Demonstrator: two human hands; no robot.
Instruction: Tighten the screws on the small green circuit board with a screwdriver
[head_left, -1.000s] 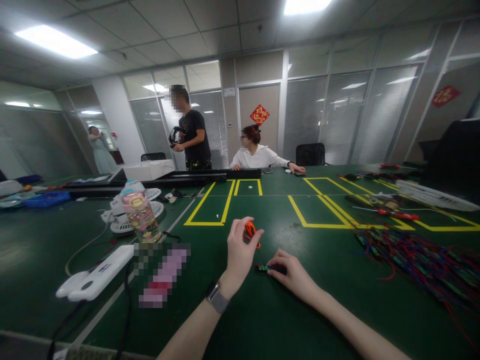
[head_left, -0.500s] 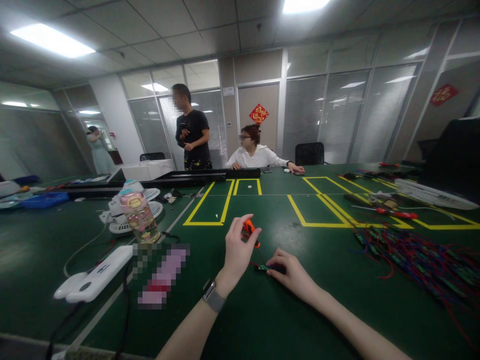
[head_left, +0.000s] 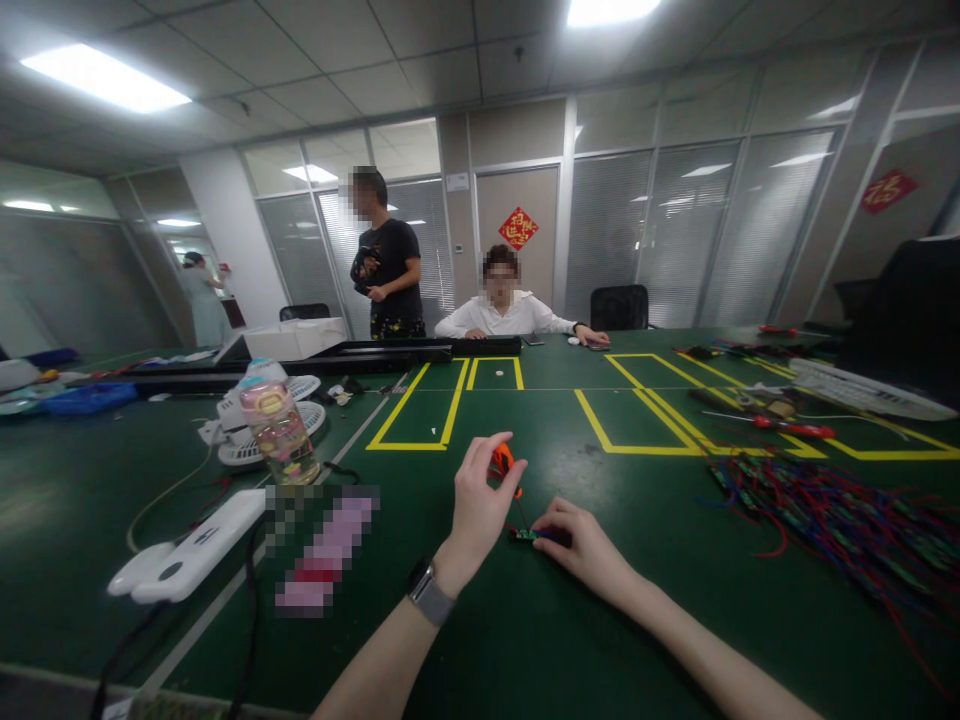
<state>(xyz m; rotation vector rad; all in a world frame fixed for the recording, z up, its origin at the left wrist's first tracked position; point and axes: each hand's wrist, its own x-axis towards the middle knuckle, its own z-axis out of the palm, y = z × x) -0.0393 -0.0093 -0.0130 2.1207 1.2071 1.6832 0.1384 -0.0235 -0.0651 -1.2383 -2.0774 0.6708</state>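
Observation:
My left hand point(head_left: 482, 505) is closed around the orange-and-black handle of a small screwdriver point(head_left: 503, 459). The tool tilts, and its thin shaft points down to a small green circuit board point(head_left: 523, 535) on the table. Whether the tip touches the board is too small to tell. My right hand point(head_left: 574, 540) pinches the board's right end between thumb and fingers, resting low over the green tabletop. Part of the board is hidden under those fingertips. A watch point(head_left: 429, 592) is on my left wrist.
A heap of wired circuit boards point(head_left: 840, 520) lies at the right, with a red screwdriver point(head_left: 793, 427) behind it. On the left stand a drink bottle point(head_left: 280, 435), a white device point(head_left: 196, 548) and a white fan point(head_left: 307, 420). Two people point(head_left: 388, 262) point(head_left: 510, 312) are across the table.
My left hand has shifted slightly right with the screwdriver, whose handle has turned a little. My right hand and the board stay put. The seated person has turned their head forward.

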